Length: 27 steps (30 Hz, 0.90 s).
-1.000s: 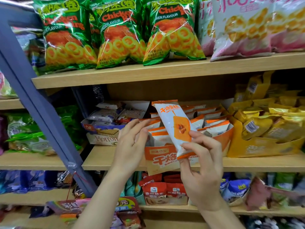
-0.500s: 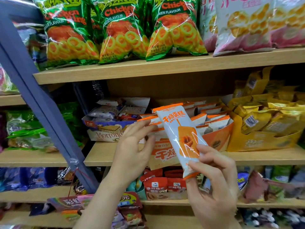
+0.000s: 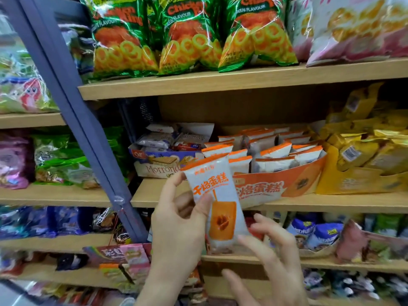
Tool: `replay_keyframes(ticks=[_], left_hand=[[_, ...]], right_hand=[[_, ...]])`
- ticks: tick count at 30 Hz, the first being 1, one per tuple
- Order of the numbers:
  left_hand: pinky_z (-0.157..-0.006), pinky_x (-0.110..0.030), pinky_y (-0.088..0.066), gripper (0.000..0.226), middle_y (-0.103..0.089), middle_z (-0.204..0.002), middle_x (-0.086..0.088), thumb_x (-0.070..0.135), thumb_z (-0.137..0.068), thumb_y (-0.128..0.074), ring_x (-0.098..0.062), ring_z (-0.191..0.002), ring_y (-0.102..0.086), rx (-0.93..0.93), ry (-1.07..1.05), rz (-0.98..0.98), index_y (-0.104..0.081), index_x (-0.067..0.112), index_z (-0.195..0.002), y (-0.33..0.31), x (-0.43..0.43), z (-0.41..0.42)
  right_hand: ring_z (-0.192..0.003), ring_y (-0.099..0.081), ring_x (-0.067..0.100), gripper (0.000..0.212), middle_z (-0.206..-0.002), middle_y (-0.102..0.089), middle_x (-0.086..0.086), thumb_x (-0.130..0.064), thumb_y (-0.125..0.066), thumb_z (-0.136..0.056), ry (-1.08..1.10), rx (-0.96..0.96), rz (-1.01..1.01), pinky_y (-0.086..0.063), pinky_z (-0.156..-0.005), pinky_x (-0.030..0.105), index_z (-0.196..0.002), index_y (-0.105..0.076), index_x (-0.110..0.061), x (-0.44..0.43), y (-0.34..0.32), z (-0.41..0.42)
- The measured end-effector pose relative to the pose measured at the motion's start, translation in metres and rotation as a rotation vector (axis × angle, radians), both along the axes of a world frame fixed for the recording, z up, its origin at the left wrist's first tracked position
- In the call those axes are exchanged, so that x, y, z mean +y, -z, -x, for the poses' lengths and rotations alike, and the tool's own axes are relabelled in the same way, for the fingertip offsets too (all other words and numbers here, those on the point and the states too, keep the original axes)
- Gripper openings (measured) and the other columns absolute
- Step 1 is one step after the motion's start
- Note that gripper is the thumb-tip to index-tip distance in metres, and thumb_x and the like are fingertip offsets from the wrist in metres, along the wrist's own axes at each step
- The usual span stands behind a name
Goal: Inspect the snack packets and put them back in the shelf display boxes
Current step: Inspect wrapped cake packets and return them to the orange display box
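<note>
- The right hand is smeared by motion. Whether its fingertips touch the snack packet cannot be told.
- The thumb of the left hand covers part of the packet's left edge.
- Behind the packet, the left front of the orange display box is hidden.
- The fine print under the packet's large characters is too small to read.
- Above both hands, the green ring-snack bags are cut off by the top edge.

snack packet: white, orange-topped (cake picture) | near-upright in left hand | display box: orange, on shelf, seemingly full
</note>
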<state>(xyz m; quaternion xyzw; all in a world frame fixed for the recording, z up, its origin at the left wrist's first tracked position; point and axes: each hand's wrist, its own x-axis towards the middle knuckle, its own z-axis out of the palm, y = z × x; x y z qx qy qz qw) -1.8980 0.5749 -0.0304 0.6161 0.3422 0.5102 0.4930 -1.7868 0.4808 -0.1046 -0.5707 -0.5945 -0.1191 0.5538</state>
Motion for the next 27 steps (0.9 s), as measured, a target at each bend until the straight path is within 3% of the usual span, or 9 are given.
replay_keyframes(ticks=[2, 5, 7, 8, 10, 12, 15, 18, 27], left_hand=[[-0.064, -0.024, -0.059, 0.041, -0.076, -0.083, 0.012, 0.03, -0.073, -0.067, -0.006, -0.079, -0.073, 0.055, 0.018, -0.014, -0.053, 0.033, -0.111, 0.007, -0.005, 0.009], [-0.069, -0.018, -0.056, 0.037, -0.075, -0.083, 0.018, 0.018, -0.079, -0.071, -0.001, -0.079, -0.072, 0.139, 0.112, -0.015, -0.053, 0.035, -0.107, 0.014, -0.016, 0.016], [-0.071, -0.015, -0.054, 0.038, -0.075, -0.089, 0.018, 0.021, -0.079, -0.07, -0.001, -0.085, -0.071, 0.159, 0.177, -0.019, -0.054, 0.034, -0.111, 0.015, -0.023, 0.021], [-0.074, -0.017, -0.055, 0.04, -0.075, -0.092, 0.017, 0.028, -0.076, -0.069, -0.003, -0.088, -0.071, 0.167, 0.197, -0.015, -0.054, 0.033, -0.113, 0.015, -0.024, 0.024], [-0.077, -0.023, -0.057, 0.039, -0.075, -0.096, 0.015, 0.035, -0.076, -0.071, -0.006, -0.092, -0.071, 0.174, 0.214, -0.021, -0.056, 0.039, -0.111, 0.016, -0.024, 0.03], [-0.076, -0.029, -0.059, 0.032, -0.075, -0.1, 0.01, 0.035, -0.08, -0.076, -0.01, -0.096, -0.07, 0.157, 0.22, -0.029, -0.06, 0.044, -0.106, 0.015, -0.024, 0.035], [-0.074, -0.029, -0.058, 0.022, -0.074, -0.101, 0.004, 0.033, -0.078, -0.071, -0.014, -0.098, -0.07, 0.048, 0.218, 0.024, -0.068, 0.039, -0.099, 0.01, -0.025, 0.041], [-0.065, -0.022, -0.055, 0.019, -0.075, -0.089, 0.002, 0.041, -0.078, -0.074, -0.009, -0.082, -0.07, -0.061, 0.138, 0.076, -0.074, 0.03, -0.094, 0.005, -0.024, 0.041], [-0.063, -0.027, -0.057, 0.018, -0.075, -0.079, -0.005, 0.031, -0.075, -0.066, -0.014, -0.073, -0.07, -0.179, 0.073, 0.173, -0.079, 0.02, -0.08, 0.003, -0.025, 0.041]], right_hand=[[-0.123, -0.051, 0.003, 0.04, -0.128, -0.053, -0.011, -0.053, -0.066, -0.082, 0.01, 0.223, 0.07, -0.04, -0.099, 0.01, -0.119, -0.057, -0.042, -0.001, -0.017, 0.002], [-0.102, -0.066, 0.001, 0.031, -0.109, -0.071, -0.016, -0.042, -0.064, -0.076, -0.39, 0.855, 0.332, -0.054, -0.083, 0.017, -0.107, -0.066, -0.042, 0.002, -0.05, 0.0], [-0.094, -0.071, 0.008, 0.025, -0.1, -0.076, -0.008, -0.038, -0.068, -0.072, -0.539, 1.027, 0.359, -0.056, -0.072, 0.019, -0.094, -0.077, -0.035, 0.004, -0.063, -0.004], [-0.094, -0.072, 0.011, 0.028, -0.1, -0.076, -0.004, -0.047, -0.075, -0.068, -0.554, 1.047, 0.345, -0.056, -0.072, 0.02, -0.093, -0.078, -0.034, 0.005, -0.067, -0.003], [-0.095, -0.072, 0.016, 0.057, -0.101, -0.076, 0.002, -0.061, -0.087, -0.049, -0.574, 1.091, 0.324, -0.056, -0.073, 0.023, -0.096, -0.077, -0.031, 0.006, -0.066, 0.001], [-0.095, -0.072, 0.019, 0.066, -0.101, -0.075, 0.005, -0.06, -0.089, -0.042, -0.548, 1.121, 0.318, -0.056, -0.074, 0.025, -0.096, -0.077, -0.026, 0.006, -0.064, 0.005], [-0.092, -0.072, 0.022, 0.04, -0.097, -0.075, 0.008, -0.042, -0.083, -0.059, -0.507, 1.143, 0.321, -0.058, -0.072, 0.029, -0.092, -0.077, -0.021, 0.006, -0.063, 0.01], [-0.085, -0.073, 0.023, 0.026, -0.091, -0.075, 0.011, -0.023, -0.073, -0.062, -0.521, 1.149, 0.353, -0.059, -0.068, 0.029, -0.087, -0.077, -0.016, 0.006, -0.064, 0.018], [-0.089, -0.072, 0.029, 0.025, -0.094, -0.074, 0.013, -0.023, -0.074, -0.063, -0.535, 1.202, 0.387, -0.061, -0.072, 0.036, -0.085, -0.075, -0.012, 0.007, -0.067, 0.027]])
